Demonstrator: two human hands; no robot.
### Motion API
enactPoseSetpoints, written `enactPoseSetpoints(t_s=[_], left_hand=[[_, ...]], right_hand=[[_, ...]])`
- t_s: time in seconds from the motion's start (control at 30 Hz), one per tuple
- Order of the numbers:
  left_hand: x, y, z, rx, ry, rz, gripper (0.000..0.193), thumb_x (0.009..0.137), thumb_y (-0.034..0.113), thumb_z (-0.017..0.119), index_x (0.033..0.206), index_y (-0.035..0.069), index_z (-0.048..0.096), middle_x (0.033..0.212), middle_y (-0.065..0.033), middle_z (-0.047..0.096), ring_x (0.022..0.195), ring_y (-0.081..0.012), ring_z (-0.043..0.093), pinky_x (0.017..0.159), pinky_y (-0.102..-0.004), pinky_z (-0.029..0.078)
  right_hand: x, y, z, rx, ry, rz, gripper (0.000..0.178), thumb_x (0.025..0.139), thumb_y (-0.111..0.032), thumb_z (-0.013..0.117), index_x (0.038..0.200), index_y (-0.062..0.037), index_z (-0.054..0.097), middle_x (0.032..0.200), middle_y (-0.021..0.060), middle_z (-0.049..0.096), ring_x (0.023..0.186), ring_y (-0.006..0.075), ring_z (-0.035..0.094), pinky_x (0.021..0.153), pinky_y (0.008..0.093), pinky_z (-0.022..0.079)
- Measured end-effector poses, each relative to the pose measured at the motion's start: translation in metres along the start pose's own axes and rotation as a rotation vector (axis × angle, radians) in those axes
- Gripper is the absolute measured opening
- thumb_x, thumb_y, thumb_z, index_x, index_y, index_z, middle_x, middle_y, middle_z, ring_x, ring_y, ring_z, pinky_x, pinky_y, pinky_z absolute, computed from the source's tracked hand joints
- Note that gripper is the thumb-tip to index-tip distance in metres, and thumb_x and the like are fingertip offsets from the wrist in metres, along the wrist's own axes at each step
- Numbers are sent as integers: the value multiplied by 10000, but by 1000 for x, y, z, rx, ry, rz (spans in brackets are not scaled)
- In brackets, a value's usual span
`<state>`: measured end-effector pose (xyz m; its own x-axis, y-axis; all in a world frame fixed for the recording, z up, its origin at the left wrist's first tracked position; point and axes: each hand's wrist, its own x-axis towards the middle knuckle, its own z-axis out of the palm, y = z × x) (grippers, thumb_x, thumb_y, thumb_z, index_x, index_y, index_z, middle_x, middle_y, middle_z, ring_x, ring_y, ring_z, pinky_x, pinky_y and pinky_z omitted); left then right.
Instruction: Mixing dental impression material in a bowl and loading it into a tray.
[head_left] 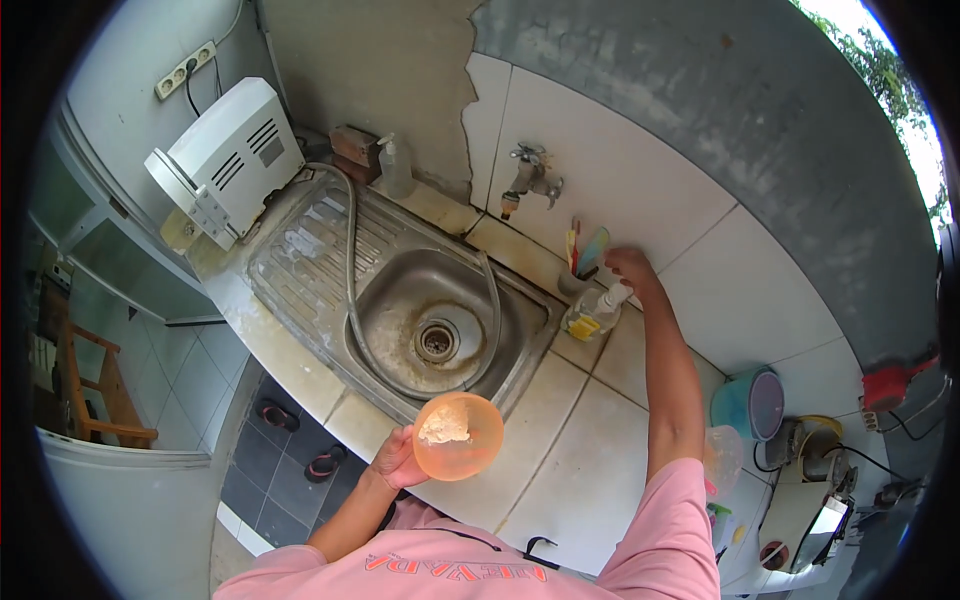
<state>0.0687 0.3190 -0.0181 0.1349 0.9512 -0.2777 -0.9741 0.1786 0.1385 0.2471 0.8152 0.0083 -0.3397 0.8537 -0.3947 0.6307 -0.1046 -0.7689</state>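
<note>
- tiled counter [592,450], steel sink [398,322]
- near sink's front edge, round translucent orange bowl [462,464], pale lumpy stuff [444,424] inside
- gripped by left hand [396,460]
- beside utensil cup [573,285], right hand [629,266]; cannot tell its grip

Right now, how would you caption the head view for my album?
At a steel sink, left hand holding an orange bowl with pale contents, right hand by a cup of upright items.
</note>
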Motion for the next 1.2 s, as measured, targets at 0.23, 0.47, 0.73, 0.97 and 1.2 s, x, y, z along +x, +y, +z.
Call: enactPoseSetpoints(t_s=[0.23,0.47,0.73,0.97,1.2], left_hand=[[-13,114,-22,17,7,-160,761,745,328,743,1359,35,401,1387,-154,432,1288,-302,407,1088,-480,288],[15,146,-9,-42,74,-151,819,752,531,674,1381,87,394,1389,-165,424,1285,-340,400,1079,-502,296],[41,152,0,-130,121,-55,741,805,643,554,1318,115,468,1321,-140,480,1233,-354,434,1015,-544,364],[37,160,-17,-212,100,84,620,862,564,537,1302,131,480,1309,-140,481,1228,-355,437,1009,-544,379],[29,165,-26,-253,143,127,554,892,507,525,1294,129,487,1294,-136,499,1201,-354,464,1011,-533,388]], right_hand=[[-6,-4,-12,96,0,-41,162,854,-243,636,879,-84,650,880,-1,621,790,90,555,644,268,410],[-73,-141,-6,141,442,-649,207,965,-228,477,1012,-38,545,733,48,600,714,161,628,663,297,460],[-80,-253,88,-702,438,-317,584,787,-584,605,860,-5,623,738,141,642,731,293,652,659,409,501],[-49,-255,115,-866,533,-252,511,763,-484,622,803,21,688,807,199,674,769,367,661,678,441,531],[-46,-257,118,-907,487,-257,446,762,-423,619,814,15,685,803,197,672,771,360,662,676,440,532]])
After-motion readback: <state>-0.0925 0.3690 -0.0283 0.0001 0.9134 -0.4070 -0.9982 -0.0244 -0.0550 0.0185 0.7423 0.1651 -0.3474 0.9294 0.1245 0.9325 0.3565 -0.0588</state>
